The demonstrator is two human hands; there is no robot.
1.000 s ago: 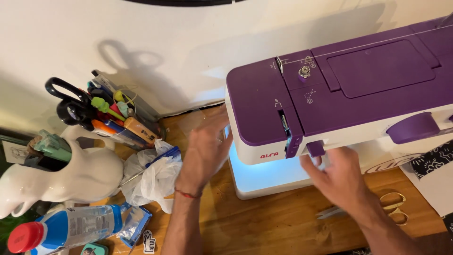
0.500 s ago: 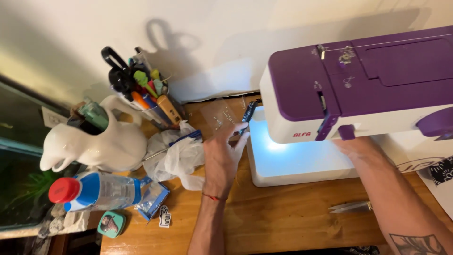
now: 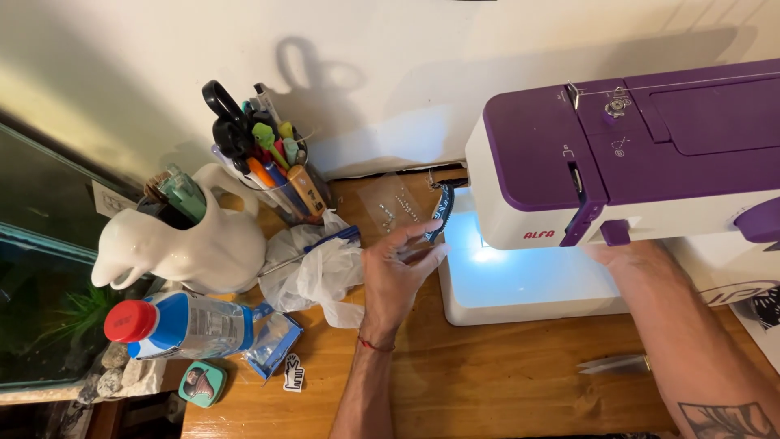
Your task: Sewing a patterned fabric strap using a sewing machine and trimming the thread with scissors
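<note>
From above, over the person's head, a purple and white sewing machine stands on a wooden table against a pale wall, its lamp lighting the white bed under the needle. The left hand is just left of the machine's bed, fingers loosely spread and half curled. Its fingertips touch the lower end of a narrow patterned strip of dark blue and white fabric, which runs up along the left edge of the machine; the strip is pinched lightly at most, and I cannot tell how firmly. A red thread sits round that wrist.

The right hand reaches in under the machine's arm, over the lit bed. Its fingers are hidden behind the machine's head, so whether it is closed or holds anything cannot be seen. The forearm, with a dark tattoo, crosses the lower right corner.

Left of the left hand lies a crumpled clear plastic bag. Behind it a cup of pens and black-handled scissors stands next to a white jug. A plastic bottle with a red cap lies on its side near the table's left edge. A pair of slim metal snips lies on the table in front of the machine, beside the right forearm.
</note>
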